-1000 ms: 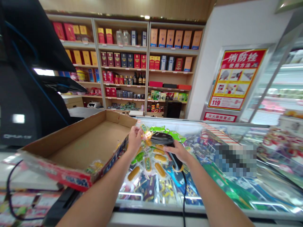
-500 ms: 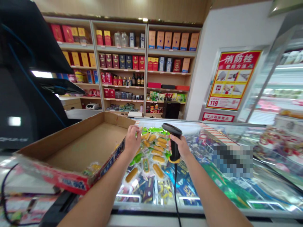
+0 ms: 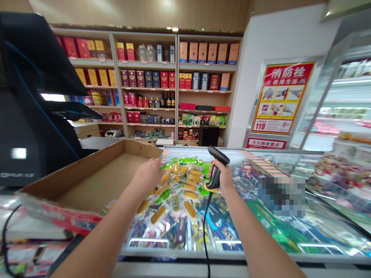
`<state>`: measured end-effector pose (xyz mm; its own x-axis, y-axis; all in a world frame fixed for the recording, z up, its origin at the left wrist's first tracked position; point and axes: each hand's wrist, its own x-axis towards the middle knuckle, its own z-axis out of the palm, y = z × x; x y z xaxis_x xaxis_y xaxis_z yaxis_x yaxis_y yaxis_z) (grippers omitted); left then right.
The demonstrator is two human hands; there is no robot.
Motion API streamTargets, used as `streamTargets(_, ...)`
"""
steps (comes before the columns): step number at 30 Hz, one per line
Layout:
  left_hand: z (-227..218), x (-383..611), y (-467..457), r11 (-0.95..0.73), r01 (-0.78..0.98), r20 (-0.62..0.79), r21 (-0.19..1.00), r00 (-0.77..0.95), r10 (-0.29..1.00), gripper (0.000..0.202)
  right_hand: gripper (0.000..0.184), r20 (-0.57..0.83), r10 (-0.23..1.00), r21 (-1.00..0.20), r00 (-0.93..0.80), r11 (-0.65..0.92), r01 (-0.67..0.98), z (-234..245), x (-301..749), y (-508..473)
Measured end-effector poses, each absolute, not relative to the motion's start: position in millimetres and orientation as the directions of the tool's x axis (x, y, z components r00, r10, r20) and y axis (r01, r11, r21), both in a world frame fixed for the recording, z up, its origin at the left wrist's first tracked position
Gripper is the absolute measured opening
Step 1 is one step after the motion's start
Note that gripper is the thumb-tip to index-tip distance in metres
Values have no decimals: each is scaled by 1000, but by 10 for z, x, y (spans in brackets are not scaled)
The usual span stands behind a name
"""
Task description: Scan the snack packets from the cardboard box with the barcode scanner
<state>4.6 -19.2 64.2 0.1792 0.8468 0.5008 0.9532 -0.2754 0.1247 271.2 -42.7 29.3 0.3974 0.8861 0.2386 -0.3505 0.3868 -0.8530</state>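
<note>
In the head view my right hand (image 3: pixel 225 175) is wrapped around the handle of a black barcode scanner (image 3: pixel 215 174) with yellow trim, its head tilted up and its cable hanging down. My left hand (image 3: pixel 148 173) is beside the right rim of a shallow cardboard box (image 3: pixel 95 175). Its fingers are mostly hidden behind the back of the hand, so any hold is unclear. Between the hands, several long yellow snack pieces in clear wrappers (image 3: pixel 190 209) lie spread on the glass counter (image 3: pixel 237 154). Green leaf-like wrapping (image 3: pixel 188 160) shows among them.
A black screen stand (image 3: pixel 26 116) rises at left. Boxed goods and bottles fill the shelves (image 3: pixel 176 77) behind the counter. Packets show through the glass. A red-and-yellow fire hydrant notice (image 3: pixel 283 96) hangs at right, and a blurred patch (image 3: pixel 281 196) covers something on the counter.
My left hand has moved left and slightly down from the wrapped pieces to the box rim. The scanner has shifted slightly right and tilted in my right hand. The view has shifted slightly.
</note>
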Motion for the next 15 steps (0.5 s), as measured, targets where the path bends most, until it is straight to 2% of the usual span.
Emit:
streamTargets(3,924,-225,-314,-288,958,334,5,270,903,9,34,236,886,-847,399,388,-363,286,2706,-418)
streamTargets(5,1041,-395,-301,-327,945,147,-29,328,933,5,34,232,887,-844,398,387,-370,274,2701,-408)
streamTargets(7,1093,-524,-215,-294,954,-137,68,300,944,5,33,236,886,-844,399,390,-368,256,2692,-397)
streamTargets(9,1093,-608,-74,-140,953,-386,269,240,891,13,32,243,886,-849,394,391,-356,237,2680,-389)
streamTargets(10,1080,-636,9,-39,932,-454,360,211,866,16,31,245,887,-851,391,390,-351,229,2675,-387)
streamTargets(12,1034,-671,183,74,871,-454,485,179,873,19,30,247,887,-854,389,389,-345,219,2667,-384)
streamTargets(15,914,-679,405,104,854,-358,510,100,928,23,29,255,885,-854,390,395,-339,214,2664,-378)
